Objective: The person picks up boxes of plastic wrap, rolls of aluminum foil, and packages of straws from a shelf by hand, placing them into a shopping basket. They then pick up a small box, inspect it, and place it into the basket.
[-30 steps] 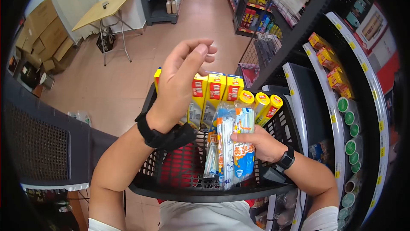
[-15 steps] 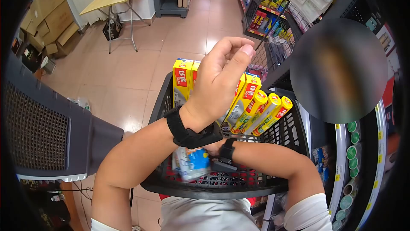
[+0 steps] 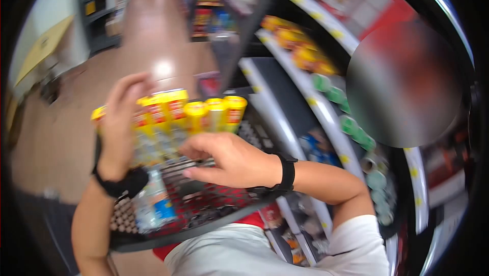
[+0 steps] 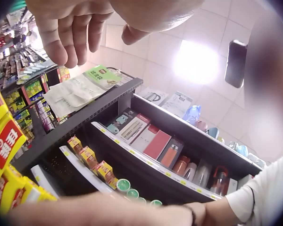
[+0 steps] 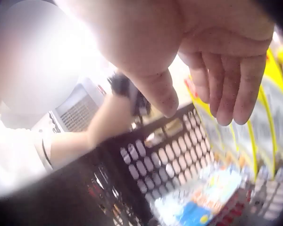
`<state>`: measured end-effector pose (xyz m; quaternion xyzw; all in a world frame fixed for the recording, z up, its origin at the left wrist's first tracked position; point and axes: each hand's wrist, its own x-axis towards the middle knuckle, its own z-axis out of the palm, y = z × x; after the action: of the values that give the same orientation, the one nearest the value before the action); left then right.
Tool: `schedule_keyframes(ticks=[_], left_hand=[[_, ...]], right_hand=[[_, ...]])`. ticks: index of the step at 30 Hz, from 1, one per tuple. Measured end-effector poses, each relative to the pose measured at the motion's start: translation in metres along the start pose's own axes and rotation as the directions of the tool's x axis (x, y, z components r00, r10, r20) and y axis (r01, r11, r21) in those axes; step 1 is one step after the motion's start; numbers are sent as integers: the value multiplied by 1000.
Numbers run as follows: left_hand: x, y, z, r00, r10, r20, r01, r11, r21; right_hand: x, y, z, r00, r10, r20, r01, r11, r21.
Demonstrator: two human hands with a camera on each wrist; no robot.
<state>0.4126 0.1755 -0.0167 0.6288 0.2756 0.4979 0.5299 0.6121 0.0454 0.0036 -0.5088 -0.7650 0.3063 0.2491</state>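
In the blurred head view my right hand (image 3: 229,161) hovers over the black basket (image 3: 204,231), fingers relaxed and holding nothing. The blue-and-white straw packets (image 3: 155,202) lie at the basket's left side. My left hand (image 3: 119,128) is raised beside the yellow boxes (image 3: 175,110), partly covering them, with nothing in its loosely bent fingers. Yellow tubes (image 3: 216,113) stand right of the boxes. The right wrist view shows the empty right hand (image 5: 221,52) above the packets (image 5: 203,200); the left wrist view shows the left hand's (image 4: 85,23) fingers hanging loosely.
Shelves (image 3: 326,105) with small yellow boxes and green-lidded rolls (image 3: 349,124) run along the right. A wooden table (image 3: 46,49) stands at the far left. Beyond the basket, the floor aisle (image 3: 147,36) runs between stocked shelves.
My right hand has let go of the straw packets, which now lie in the basket's left side, and has moved up off them. The head view has swung right; the left hand remains raised.
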Motion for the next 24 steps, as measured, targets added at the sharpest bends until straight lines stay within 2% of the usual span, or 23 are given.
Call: schedule_keyframes(ticks=[2,4,7,8,9,10,11,12,14,15,16,18,19,21,22,24], left_hand=[[-3,-3,-4,998,-14,53,12,998,54],[-2,-7,0,993,-20,120,15,999,39],[-4,-3,2,987,-42,154,33,998,60],[-4,-3,3,985,-57,164,47,997,60],[-3,-3,7,986,-48,161,40,998,55],[-3,-4,8,983,-52,174,43,997,58],[-3,-5,7,984,-57,171,49,998,51],[-4,-7,8,983,-64,171,57,997,46],[-4,-9,8,980,-71,185,64,997,43],[-3,-9,8,981,-72,181,66,997,38],[-3,-9,7,981,-70,181,64,997,38],[-3,-10,6,978,-83,192,79,996,30],[-3,-10,6,978,-80,191,76,997,26],[-4,-8,8,979,-81,185,71,996,59],[-6,-9,8,979,-80,186,71,996,56],[-5,-11,7,977,-63,206,49,996,71]], right_hand=[[-40,-23,-32,934,-19,-356,92,978,188],[-94,-27,-47,818,129,-560,47,956,289],[-176,-2,-19,545,268,-794,18,944,330],[-199,11,1,418,350,-838,-50,930,364],[-219,27,19,291,383,-877,-184,922,341],[-238,42,32,279,390,-877,-187,918,349],[-256,55,41,213,323,-922,-507,843,178],[-274,66,49,176,241,-954,-771,637,18],[-303,82,48,92,154,-984,-917,398,-23],[-321,96,45,36,134,-990,-947,320,9],[-330,98,37,36,133,-990,-947,321,9],[-345,104,15,-201,282,-938,-918,280,281],[-361,118,2,-199,277,-940,-919,281,278],[-406,166,-15,-49,421,-906,-979,157,126],[-428,190,-16,-49,418,-907,-980,155,125],[-443,224,-26,29,282,-959,-982,187,25]])
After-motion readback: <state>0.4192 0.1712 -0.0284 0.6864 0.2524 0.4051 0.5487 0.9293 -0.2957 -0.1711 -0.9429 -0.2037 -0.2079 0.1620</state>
